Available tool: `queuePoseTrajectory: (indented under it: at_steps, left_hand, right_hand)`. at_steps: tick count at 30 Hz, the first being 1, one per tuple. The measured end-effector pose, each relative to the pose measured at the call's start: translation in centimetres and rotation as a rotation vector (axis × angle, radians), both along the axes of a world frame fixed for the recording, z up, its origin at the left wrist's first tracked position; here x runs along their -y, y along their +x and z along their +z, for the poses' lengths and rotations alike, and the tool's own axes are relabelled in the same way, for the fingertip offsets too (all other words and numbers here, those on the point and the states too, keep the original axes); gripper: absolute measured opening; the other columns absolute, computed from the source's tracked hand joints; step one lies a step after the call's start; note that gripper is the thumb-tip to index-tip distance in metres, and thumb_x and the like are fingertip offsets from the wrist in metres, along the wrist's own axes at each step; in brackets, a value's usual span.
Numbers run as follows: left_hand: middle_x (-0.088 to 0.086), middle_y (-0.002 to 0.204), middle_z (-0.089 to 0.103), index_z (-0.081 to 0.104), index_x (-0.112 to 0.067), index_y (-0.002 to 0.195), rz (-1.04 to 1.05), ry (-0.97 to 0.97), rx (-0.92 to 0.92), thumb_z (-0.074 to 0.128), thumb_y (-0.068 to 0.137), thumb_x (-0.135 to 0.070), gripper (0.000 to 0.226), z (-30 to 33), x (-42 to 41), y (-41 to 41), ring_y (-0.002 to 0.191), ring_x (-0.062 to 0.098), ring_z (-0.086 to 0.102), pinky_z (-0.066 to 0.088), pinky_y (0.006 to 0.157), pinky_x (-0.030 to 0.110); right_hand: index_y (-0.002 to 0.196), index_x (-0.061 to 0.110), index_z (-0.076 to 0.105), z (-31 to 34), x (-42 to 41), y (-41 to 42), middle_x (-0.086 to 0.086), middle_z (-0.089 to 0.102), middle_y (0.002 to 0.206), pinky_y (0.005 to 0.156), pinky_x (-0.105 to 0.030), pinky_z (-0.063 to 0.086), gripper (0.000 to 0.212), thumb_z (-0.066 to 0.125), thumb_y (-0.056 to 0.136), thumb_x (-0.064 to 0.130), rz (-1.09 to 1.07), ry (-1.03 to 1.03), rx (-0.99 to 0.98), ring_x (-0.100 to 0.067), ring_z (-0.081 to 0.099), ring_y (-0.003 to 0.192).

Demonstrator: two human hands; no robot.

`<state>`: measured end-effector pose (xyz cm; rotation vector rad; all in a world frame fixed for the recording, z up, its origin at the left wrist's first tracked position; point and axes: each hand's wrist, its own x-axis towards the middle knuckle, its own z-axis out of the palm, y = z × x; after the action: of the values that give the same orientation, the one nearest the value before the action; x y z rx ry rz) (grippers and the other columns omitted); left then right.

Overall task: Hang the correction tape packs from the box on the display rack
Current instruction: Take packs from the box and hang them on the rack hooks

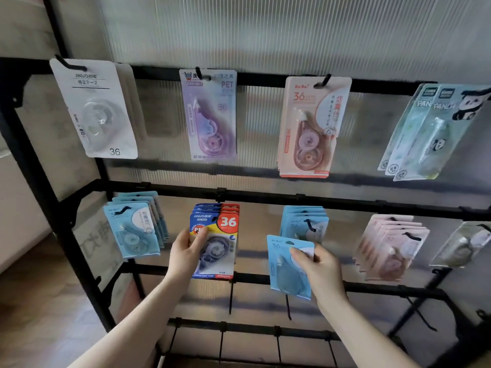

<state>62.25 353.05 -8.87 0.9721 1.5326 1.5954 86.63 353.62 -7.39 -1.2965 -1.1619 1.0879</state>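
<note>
My left hand (186, 251) grips the front pack of a blue, red and yellow "36" correction tape stack (220, 243) that hangs on a lower-row hook of the black display rack (265, 196). My right hand (318, 264) holds a light blue correction tape pack (285, 272) by its upper right part, just below and in front of a hanging stack of the same light blue packs (304, 221). The loose pack's hang hole is off the hook. The box is out of view.
The top row holds a white pack (98, 110), a purple pack (210, 115), a pink stack (310, 128) and panda packs (427, 134). On the lower row hang a blue stack (132, 227) at left and pink packs (390, 245) at right. Bare hooks (288, 306) stick out beneath.
</note>
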Motion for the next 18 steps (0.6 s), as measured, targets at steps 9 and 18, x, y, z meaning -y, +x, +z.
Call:
queuePoseTrajectory:
  at_steps: [9, 18]
  left_hand:
    - [0.012, 0.115, 0.056, 0.047, -0.014, 0.125, 0.21, 0.07, -0.19, 0.073, 0.083, -0.032, 0.052, -0.6, -0.8, -0.1, 0.102, 0.022, 0.059, 0.053, 0.087, 0.039]
    - [0.003, 0.114, 0.061, 0.053, -0.017, 0.119, 0.104, 0.091, -0.224, 0.058, 0.093, -0.028, 0.029, -0.5, 0.3, 0.1, 0.096, 0.006, 0.059, 0.052, 0.083, 0.029]
  right_hand:
    - [0.077, 0.019, 0.065, 0.0, 1.1, 0.9, 0.007, 0.072, 0.079, 0.056, -0.022, 0.049, 0.011, 0.068, 0.085, 0.013, -0.029, 0.01, 0.0, -0.011, 0.069, 0.076]
    - [0.081, 0.018, 0.062, -0.5, 2.8, 1.2, 0.006, 0.071, 0.084, 0.048, -0.016, 0.046, 0.007, 0.067, 0.087, 0.018, -0.039, -0.004, 0.043, -0.006, 0.067, 0.075]
